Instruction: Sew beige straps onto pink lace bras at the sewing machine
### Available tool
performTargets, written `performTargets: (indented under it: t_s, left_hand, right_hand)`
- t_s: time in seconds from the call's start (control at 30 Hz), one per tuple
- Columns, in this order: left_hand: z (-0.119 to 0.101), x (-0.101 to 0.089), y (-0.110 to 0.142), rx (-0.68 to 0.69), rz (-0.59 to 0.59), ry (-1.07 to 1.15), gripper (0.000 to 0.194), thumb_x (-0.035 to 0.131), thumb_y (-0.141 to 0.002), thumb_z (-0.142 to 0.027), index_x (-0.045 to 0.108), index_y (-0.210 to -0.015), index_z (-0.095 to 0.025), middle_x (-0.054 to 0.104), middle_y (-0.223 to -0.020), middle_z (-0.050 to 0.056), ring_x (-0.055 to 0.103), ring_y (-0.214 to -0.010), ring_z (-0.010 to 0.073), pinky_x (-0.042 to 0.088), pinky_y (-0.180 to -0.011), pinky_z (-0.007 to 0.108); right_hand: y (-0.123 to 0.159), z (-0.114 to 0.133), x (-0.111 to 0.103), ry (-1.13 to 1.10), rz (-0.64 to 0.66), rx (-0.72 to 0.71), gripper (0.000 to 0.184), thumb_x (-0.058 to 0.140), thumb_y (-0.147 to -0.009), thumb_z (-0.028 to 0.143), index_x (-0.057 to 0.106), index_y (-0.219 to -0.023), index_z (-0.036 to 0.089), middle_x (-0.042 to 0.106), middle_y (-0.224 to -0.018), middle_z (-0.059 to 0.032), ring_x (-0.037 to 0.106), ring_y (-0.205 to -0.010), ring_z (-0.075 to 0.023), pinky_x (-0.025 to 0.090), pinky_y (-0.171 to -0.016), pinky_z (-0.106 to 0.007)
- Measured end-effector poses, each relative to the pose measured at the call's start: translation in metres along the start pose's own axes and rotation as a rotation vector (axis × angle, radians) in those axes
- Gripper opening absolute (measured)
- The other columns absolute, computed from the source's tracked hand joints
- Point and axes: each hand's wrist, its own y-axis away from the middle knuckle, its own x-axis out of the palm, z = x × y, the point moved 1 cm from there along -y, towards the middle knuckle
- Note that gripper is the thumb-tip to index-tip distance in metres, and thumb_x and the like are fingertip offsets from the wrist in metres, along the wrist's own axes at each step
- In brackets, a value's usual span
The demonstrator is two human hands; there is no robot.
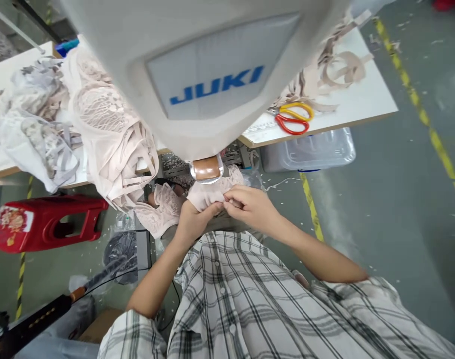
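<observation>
Pale pink lace bra fabric (pixel 205 195) is stretched between my two hands, just below the white head of a JUKI sewing machine (pixel 137 45). My left hand (pixel 193 219) grips its near left edge, thumb on top. Fingers of my right hand (pixel 251 205) pinch the edge close to my left thumb. A lace part of the bra (pixel 160 212) hangs down to the left of my left hand. Over the fabric sits a shiny brown piece with a clear rim (pixel 207 168) at the machine's lower end. The needle area is hidden behind the machine head.
Several pink bras (pixel 103 119) hang over the left table edge beside white garments (pixel 36 134). Scissors with red and yellow handles (pixel 294 118) lie on the right table (pixel 369 94), near loose straps (pixel 343 70). A clear plastic bin (pixel 313 149) and a red stool (pixel 44 224) stand below.
</observation>
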Motion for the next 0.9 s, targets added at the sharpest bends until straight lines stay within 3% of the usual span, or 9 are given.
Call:
performTargets:
  t_s: [0.17,0.3,0.47,0.63,0.77,0.9]
  left_hand:
    - [-0.003,-0.001,-0.003,0.056,-0.075,-0.075,0.019,0.077,-0.077,-0.033,0.074,-0.084,-0.016,0.071,-0.079,0.004,0.064,-0.080,0.0193,0.050,-0.079,0.030]
    - [-0.008,-0.005,-0.006,0.054,-0.048,-0.154,0.017,0.071,-0.083,-0.032,0.073,-0.089,-0.017,0.070,-0.080,0.002,0.062,-0.079,0.0182,0.049,-0.078,0.028]
    - [-0.012,-0.007,-0.007,0.007,0.059,-0.234,0.017,0.069,-0.085,-0.033,0.073,-0.089,-0.017,0.072,-0.082,0.003,0.062,-0.078,0.0181,0.048,-0.076,0.028]
    - [-0.020,-0.001,-0.006,0.084,0.088,-0.302,0.014,0.067,-0.086,-0.029,0.073,-0.086,-0.016,0.068,-0.074,0.001,0.061,-0.076,0.0172,0.047,-0.080,0.027]
    - [-0.023,0.003,-0.006,0.118,0.106,-0.330,0.014,0.065,-0.086,-0.027,0.073,-0.089,-0.016,0.070,-0.081,0.002,0.060,-0.078,0.0170,0.048,-0.077,0.026]
    - [-0.025,0.002,-0.009,0.042,0.131,-0.338,0.017,0.067,-0.085,-0.030,0.073,-0.090,-0.015,0.072,-0.083,0.003,0.062,-0.080,0.0181,0.049,-0.076,0.027]
  right_hand:
    - [-0.006,-0.006,-0.004,-0.107,0.009,0.035,0.013,0.058,-0.088,0.024,0.069,-0.084,0.019,0.064,-0.079,-0.0003,0.053,-0.069,-0.0120,0.037,-0.066,-0.025]
    - [-0.006,-0.014,-0.012,-0.270,-0.003,0.093,0.016,0.057,-0.089,0.023,0.071,-0.094,0.020,0.068,-0.085,0.0006,0.053,-0.066,-0.0101,0.039,-0.066,-0.025]
    - [-0.002,-0.010,-0.021,-0.174,0.023,0.102,0.014,0.059,-0.088,0.024,0.057,-0.101,0.021,0.060,-0.077,0.0045,0.047,-0.062,-0.0100,0.034,-0.063,-0.024]
    - [0.000,-0.005,-0.024,-0.063,0.056,0.040,0.011,0.058,-0.088,0.022,0.050,-0.095,0.020,0.053,-0.069,0.0054,0.045,-0.059,-0.0111,0.028,-0.061,-0.025]
    - [0.001,-0.006,-0.026,-0.029,0.066,-0.010,0.010,0.056,-0.089,0.021,0.053,-0.098,0.020,0.060,-0.075,0.0031,0.051,-0.064,-0.0124,0.030,-0.063,-0.025]
    - [-0.004,-0.013,-0.030,-0.112,0.116,0.028,0.018,0.060,-0.088,0.026,0.060,-0.105,0.020,0.071,-0.090,-0.0002,0.063,-0.080,-0.0156,0.038,-0.070,-0.026]
